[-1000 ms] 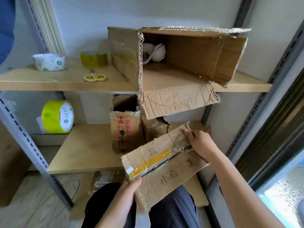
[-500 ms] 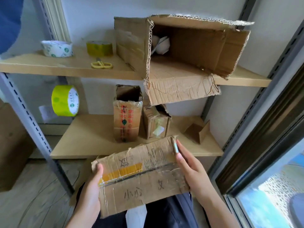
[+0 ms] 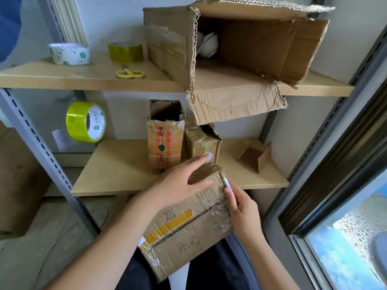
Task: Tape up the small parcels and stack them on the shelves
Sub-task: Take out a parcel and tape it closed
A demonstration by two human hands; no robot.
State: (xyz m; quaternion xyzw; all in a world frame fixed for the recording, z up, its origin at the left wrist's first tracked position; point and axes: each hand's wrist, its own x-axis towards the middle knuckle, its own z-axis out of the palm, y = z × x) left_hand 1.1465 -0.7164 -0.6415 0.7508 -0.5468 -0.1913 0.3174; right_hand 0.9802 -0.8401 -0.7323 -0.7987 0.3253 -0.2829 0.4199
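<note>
A worn cardboard parcel [image 3: 188, 233] with a yellow strip and clear tape lies tilted on my lap below the lower shelf [image 3: 117, 174]. My right hand [image 3: 240, 208] grips its right end, with the thumb on the edge. My left hand [image 3: 180, 183] rests flat on the parcel's upper end, fingers spread. Two small parcels stand on the lower shelf: a tall one with red print [image 3: 164, 139] and a shorter taped one [image 3: 202, 141]. A yellow-green tape roll [image 3: 85, 121] hangs at the left of the shelf frame.
The upper shelf [image 3: 83, 78] carries a big open carton on its side [image 3: 240, 59], a white tape roll [image 3: 70, 53], an olive tape roll [image 3: 125, 52] and yellow scissors [image 3: 129, 73]. A small open cardboard piece [image 3: 254, 156] sits at the lower shelf's right. A window frame [image 3: 335, 164] runs along the right.
The parcel has turned so its right end points up toward the shelf. My left hand left the parcel's left edge and now lies on its upper end. My right hand stays on the right end.
</note>
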